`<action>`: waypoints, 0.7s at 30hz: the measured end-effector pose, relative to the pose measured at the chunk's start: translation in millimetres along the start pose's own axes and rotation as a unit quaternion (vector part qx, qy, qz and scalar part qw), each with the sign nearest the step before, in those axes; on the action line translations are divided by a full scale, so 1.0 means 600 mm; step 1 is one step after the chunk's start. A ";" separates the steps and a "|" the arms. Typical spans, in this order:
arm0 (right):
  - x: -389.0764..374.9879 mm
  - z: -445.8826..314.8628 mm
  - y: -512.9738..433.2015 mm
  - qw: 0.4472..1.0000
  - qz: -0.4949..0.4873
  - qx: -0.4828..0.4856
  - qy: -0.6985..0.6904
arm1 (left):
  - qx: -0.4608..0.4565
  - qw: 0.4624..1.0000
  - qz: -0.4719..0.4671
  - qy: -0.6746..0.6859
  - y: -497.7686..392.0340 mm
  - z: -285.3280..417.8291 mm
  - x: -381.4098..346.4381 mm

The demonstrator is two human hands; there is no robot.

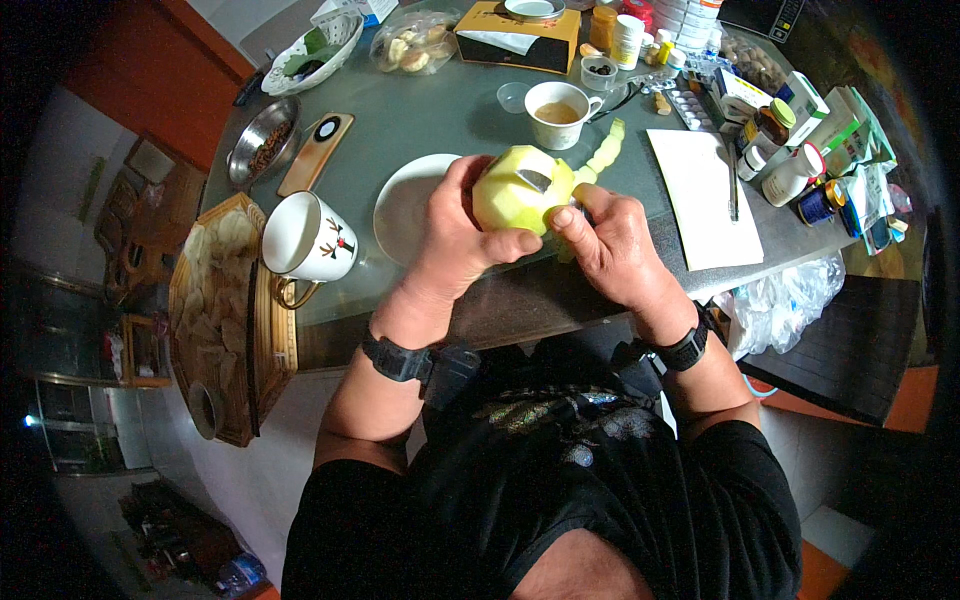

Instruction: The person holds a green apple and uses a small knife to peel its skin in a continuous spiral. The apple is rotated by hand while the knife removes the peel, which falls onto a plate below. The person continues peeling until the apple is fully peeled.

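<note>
My left hand [457, 225] grips a large, mostly peeled pale green fruit [502, 196] over the near edge of the table. A metal blade [533, 180] lies against the top of the fruit; its handle is mostly hidden by my right hand [611, 236], which closes around it with the thumb on the fruit. A strip of peel [604, 152] trails off the far right side of the fruit. Behind my left hand is a round white plate [397, 202], partly covered. A white cup with a brownish drink [562, 133] stands just beyond the fruit.
To the left are a reindeer mug [311, 236], a smartphone [315, 155], a metal bowl [262, 142] and a wooden tray of pale pieces [255, 322]. White paper with a pen [694, 202], bottles [793, 174] and medicine boxes stand right. A tissue box [517, 37] is at the back.
</note>
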State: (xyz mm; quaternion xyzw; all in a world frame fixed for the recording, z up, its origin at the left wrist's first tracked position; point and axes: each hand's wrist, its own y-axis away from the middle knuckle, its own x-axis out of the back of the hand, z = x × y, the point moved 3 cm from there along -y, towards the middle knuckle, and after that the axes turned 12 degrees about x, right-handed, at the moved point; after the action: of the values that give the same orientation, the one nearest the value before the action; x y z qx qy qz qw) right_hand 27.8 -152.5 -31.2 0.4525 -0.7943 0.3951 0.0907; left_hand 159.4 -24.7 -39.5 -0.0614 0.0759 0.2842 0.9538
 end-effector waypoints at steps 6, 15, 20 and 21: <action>0.008 0.004 0.001 0.999 0.005 0.006 -0.031 | 0.062 0.993 -0.028 0.094 0.005 0.012 0.000; 0.006 0.000 0.000 0.997 0.025 -0.014 0.075 | 0.019 0.998 0.018 0.060 0.004 0.003 -0.007; 0.010 -0.008 -0.004 0.989 0.028 0.015 0.141 | -0.023 0.999 0.045 0.001 0.001 0.002 -0.009; 0.009 -0.009 -0.004 0.989 0.030 0.017 0.141 | -0.028 0.999 0.041 -0.001 0.001 0.001 -0.009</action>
State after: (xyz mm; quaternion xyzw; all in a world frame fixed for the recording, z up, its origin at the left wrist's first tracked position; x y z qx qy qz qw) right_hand 25.7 -152.7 -23.4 0.3697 -0.7799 0.4712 0.1818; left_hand 154.6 -27.3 -37.7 -0.0845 0.0695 0.3249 0.9394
